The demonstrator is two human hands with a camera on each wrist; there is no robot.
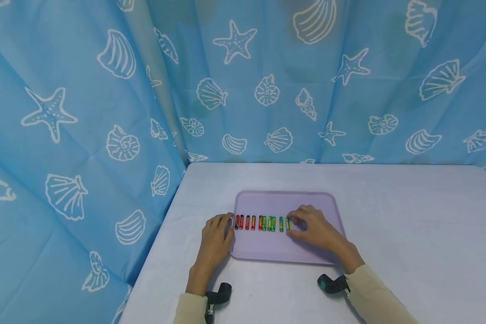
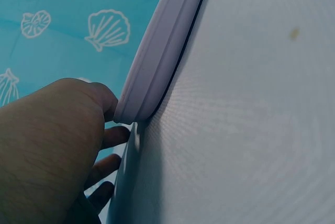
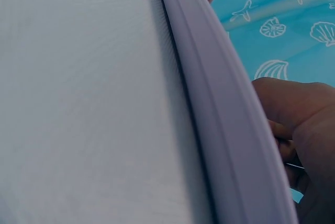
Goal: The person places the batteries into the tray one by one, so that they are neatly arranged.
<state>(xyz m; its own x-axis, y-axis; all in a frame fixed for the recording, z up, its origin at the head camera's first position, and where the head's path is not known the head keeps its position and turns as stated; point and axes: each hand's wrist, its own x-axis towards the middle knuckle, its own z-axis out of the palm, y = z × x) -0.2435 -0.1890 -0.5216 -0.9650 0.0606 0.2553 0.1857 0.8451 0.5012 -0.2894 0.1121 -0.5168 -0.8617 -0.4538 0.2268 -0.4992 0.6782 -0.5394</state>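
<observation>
On the lilac tray lies a side-by-side row of small batteries, several red and black ones on the left and several green ones on the right. My right hand pinches the battery at the right end by its two ends, thumb near and index finger far. At the tray's left edge, my left hand grips the rim beside the leftmost red battery. The left wrist view shows that hand with its thumb partly hidden behind the rim. In the right wrist view the rim hides the right fingertips.
The tray stands on a white-covered table. A blue curtain with white shells and starfish hangs behind the table and along its left side. Black wrist devices sit under both forearms near the tray's front edge.
</observation>
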